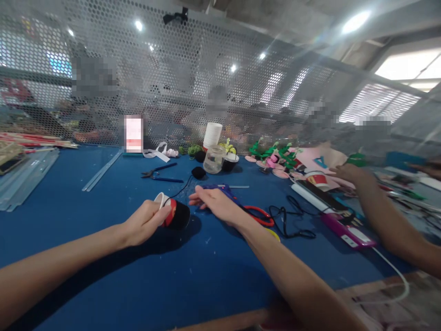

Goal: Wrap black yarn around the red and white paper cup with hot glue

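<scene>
My left hand (144, 221) has its grip pinched on the rim of a paper cup (172, 214) lying on its side, partly wound in black yarn, just above the blue bench (103, 207). A black strand runs from the cup away to a yarn ball (198, 173) beyond. Right of the cup, my right hand (215, 202) lies flat, fingers spread over a blue glue gun (223, 189). I judge it wise to keep the cup steady and the strand taut. Further right, a co-worker's arm (375, 211) reaches in.
</scene>
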Available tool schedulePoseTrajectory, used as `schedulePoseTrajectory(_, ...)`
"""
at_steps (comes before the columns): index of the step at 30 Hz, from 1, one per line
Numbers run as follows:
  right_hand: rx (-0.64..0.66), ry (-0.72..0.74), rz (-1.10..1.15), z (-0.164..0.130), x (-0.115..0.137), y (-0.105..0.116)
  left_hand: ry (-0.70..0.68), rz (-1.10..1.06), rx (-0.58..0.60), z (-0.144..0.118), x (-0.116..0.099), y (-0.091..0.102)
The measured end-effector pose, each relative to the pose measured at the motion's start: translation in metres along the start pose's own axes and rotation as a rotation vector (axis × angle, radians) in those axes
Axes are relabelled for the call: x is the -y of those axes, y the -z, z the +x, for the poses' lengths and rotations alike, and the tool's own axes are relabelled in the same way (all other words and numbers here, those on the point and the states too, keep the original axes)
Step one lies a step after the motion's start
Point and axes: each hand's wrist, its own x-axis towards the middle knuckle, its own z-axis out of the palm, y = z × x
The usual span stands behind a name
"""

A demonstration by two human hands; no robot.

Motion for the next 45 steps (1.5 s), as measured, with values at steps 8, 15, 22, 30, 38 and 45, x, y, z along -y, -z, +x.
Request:
schedulePoseTrajectory(8,0.224,0.035,0.481,0.016,0.015,-0.035,-0.093,0.005,0.043,-0.002,-0.004,-0.001)
schedulePoseTrajectory(15,0.110,0.221,0.593,0.004,0.021,-0.036,0.013,-0.128,0.133,-0.002,-0.008,-0.002)
schedulePoseTrajectory(22,0.093,0.259,0.551,-0.008,0.027,-0.038,0.186,-0.281,0.138,0.000,-0.001,-0.006)
schedulePoseTrajectory(30,-0.092,0.321,0.406,-0.008,0.027,-0.032,0.379,-0.498,0.105,0.004,-0.006,-0.004)
schedulePoseTrajectory(38,-0.251,0.370,0.177,-0.010,0.027,-0.023,0.508,-0.687,0.020,0.008,-0.008,-0.004)
schedulePoseTrajectory(45,-0.325,0.397,0.097,-0.009,0.026,-0.019,0.551,-0.614,0.028,0.006,-0.010,-0.006)
